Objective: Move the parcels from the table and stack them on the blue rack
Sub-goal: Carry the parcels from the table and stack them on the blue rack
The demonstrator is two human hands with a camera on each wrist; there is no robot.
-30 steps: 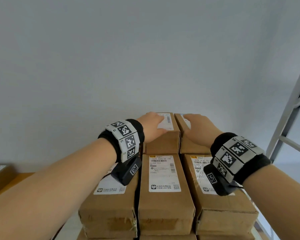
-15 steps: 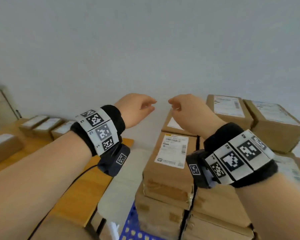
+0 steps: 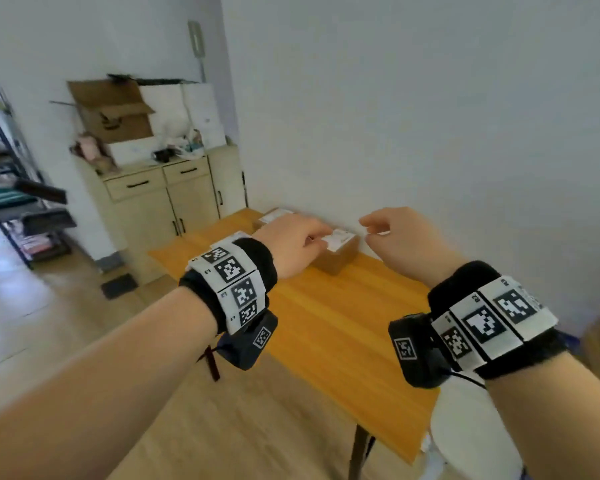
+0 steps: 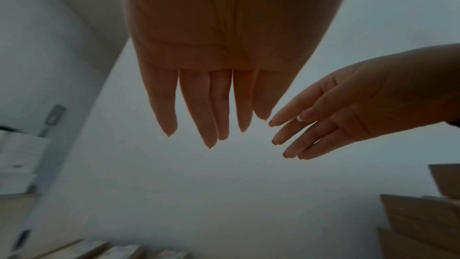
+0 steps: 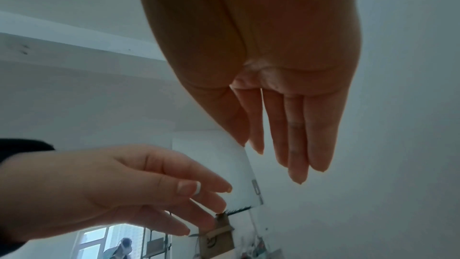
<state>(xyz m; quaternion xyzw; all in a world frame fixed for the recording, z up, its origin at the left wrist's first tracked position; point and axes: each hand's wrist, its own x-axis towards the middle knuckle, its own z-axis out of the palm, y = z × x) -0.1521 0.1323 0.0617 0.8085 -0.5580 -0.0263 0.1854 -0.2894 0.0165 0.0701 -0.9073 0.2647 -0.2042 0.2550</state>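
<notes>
Several brown parcels with white labels lie at the far end of the orange table (image 3: 329, 327); the nearest parcel (image 3: 338, 252) sits by the wall, another parcel (image 3: 274, 216) lies behind it. My left hand (image 3: 291, 244) hovers in the air in front of them, empty, fingers loosely bent. My right hand (image 3: 399, 237) hangs beside it, also empty. In the wrist views both hands show straight fingers (image 4: 209, 113) (image 5: 296, 135) holding nothing. Stacked parcels (image 4: 423, 220) show at the right edge of the left wrist view. The blue rack is out of the head view.
A beige cabinet (image 3: 167, 199) with an open cardboard box (image 3: 115, 112) on top stands past the table. A dark shelf unit (image 3: 18, 202) is at the far left. A white wall runs along the table's right side. Wooden floor lies left of the table.
Both hands left the parcels stacked on the rack and came away empty. The view swung left from the stack to the table with its parcels.
</notes>
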